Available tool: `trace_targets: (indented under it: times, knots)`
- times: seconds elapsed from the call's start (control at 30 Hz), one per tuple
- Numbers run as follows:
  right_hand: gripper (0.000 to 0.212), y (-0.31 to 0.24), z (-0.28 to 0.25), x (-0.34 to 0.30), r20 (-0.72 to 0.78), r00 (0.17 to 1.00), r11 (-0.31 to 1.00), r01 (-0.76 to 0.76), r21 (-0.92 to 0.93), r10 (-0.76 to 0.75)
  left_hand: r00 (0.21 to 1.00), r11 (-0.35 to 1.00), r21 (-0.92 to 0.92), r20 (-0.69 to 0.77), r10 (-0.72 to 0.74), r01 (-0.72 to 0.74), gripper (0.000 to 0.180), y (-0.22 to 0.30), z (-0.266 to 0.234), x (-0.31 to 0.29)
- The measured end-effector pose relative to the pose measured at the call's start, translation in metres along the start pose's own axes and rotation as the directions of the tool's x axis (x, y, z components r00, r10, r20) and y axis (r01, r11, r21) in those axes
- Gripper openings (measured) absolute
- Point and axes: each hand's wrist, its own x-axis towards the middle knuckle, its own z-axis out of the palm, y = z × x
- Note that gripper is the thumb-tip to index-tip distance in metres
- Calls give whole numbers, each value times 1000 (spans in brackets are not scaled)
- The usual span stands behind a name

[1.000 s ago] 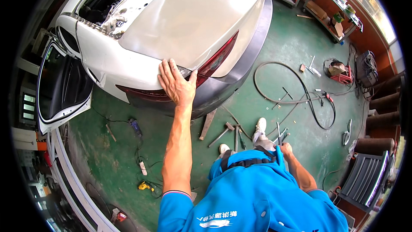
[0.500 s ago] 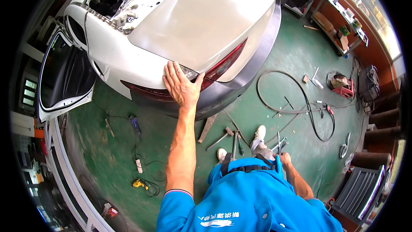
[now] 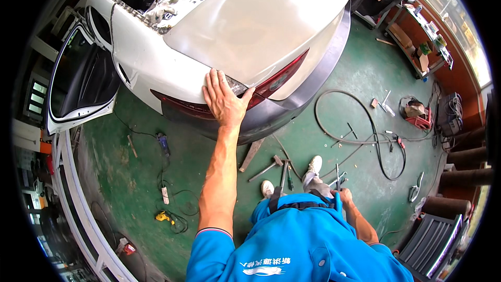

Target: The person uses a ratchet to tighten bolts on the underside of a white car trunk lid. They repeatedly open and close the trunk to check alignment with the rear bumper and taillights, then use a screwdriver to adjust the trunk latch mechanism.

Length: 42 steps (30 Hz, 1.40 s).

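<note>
My left hand lies flat, fingers spread, on the rear corner of a white car, right over the red tail light and above the grey bumper. My right hand hangs low beside my hip, closed around a thin metal tool that points up from the fist. The car's boot lid is shut and its left rear door stands open.
Hammers and other hand tools lie on the green floor by my feet. A black hose loops to the right near a red machine. A power strip and yellow tool lie left. A workbench stands far right.
My left hand has stayed on the car's rear corner while my head shifted, so the car sits lower and nearer in view. My right hand remains low by my hip.
</note>
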Motion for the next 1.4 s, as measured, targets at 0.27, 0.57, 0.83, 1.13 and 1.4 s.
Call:
trace_targets:
  times: [0.27, 0.57, 0.83, 1.13, 1.4]
  knots:
    - [58, -9, -2, -8, 1, 1000, 999, -28, 20, 28, 1000, 1000, 12, -6, 8, -8, 104, -2, 2, 0]
    - [57, -10, 1, -3, 2, 1000, 1000, -6, 0, 6, 1000, 1000, 22, -18, 13, -12, 103, -3, 2, -1]
    - [58, -7, 0, -1, 35, 999, 999, 1, 42, -3, 1000, 1000, 6, -17, 7, -7, 103, -5, 3, -2]
    - [58, -4, 4, 5, 25, 999, 1000, -20, 9, 20, 1000, 1000, 6, -16, 6, -6, 104, -6, 5, -2]
    - [58, 2, 6, 8, 43, 999, 997, -26, 73, 23, 1000, 1000, 20, 0, -6, 6, 105, -6, 5, -4]
